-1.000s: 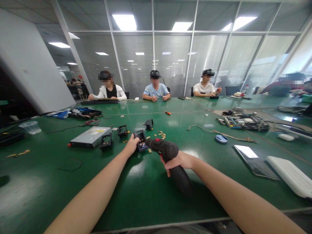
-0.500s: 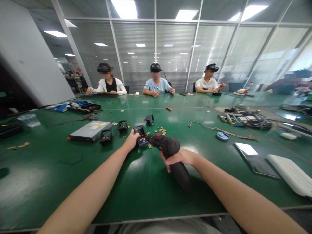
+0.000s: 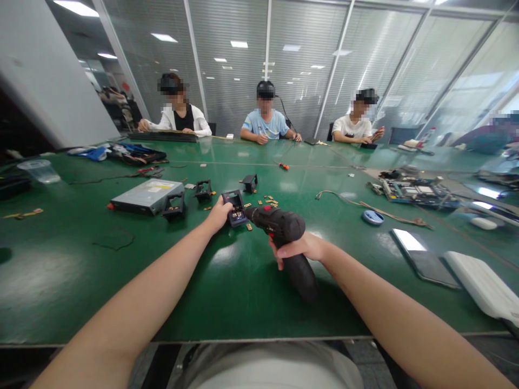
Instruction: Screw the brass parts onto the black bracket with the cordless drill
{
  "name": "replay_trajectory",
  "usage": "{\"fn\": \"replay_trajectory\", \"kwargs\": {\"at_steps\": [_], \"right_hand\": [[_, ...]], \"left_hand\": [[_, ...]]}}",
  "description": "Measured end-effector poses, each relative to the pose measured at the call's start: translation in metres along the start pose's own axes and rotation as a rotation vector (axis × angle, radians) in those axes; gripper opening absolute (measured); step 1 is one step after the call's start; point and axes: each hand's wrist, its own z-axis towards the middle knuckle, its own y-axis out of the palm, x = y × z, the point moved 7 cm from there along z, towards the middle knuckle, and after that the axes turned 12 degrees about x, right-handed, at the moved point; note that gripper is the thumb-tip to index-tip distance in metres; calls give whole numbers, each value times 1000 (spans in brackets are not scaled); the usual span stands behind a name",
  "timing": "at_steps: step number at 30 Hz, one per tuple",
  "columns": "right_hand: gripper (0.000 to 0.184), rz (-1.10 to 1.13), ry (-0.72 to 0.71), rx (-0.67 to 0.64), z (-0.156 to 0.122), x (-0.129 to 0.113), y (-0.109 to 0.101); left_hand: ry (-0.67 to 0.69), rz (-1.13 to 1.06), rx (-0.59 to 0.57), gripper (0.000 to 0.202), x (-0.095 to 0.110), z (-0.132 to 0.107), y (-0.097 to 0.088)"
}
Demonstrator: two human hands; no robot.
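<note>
My right hand [image 3: 299, 249] is wrapped round the grip of a black electric screwdriver [image 3: 284, 237], whose nose points left at a small black bracket [image 3: 235, 209]. My left hand [image 3: 218, 215] is closed on that bracket and holds it tilted on the green table [image 3: 227, 281]. Several small gold-coloured parts [image 3: 269, 201] lie scattered just beyond the bracket.
A grey drive unit [image 3: 148, 195] and more black brackets [image 3: 174, 207] lie to the left. A circuit board [image 3: 413, 190], a blue disc [image 3: 372, 216], a cable [image 3: 385, 211], a tablet [image 3: 421, 254] and a white slab [image 3: 482, 283] are on the right. Three people sit across the table.
The view has tipped downward, so the table edge and my lap now show. Both hands keep the same hold on the bracket and the screwdriver.
</note>
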Motion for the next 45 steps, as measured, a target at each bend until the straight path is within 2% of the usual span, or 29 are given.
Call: {"fn": "replay_trajectory", "kwargs": {"at_steps": [9, 16, 25, 32, 45], "right_hand": [[35, -21, -11, -4, 1, -2, 2], [38, 8, 19, -30, 3, 0, 2], [38, 27, -7, -22, 3, -2, 3], [37, 79, -29, -19, 5, 0, 0], [34, 76, -45, -39, 3, -4, 0]], "left_hand": [[53, 35, -40, 33, 1, 0, 2], [43, 64, -78, 34, -4, 6, 0], [8, 138, -40, 40, -4, 6, -3], [-29, 75, -29, 41, -1, 3, 0], [84, 143, -16, 35, -3, 8, -4]]}}
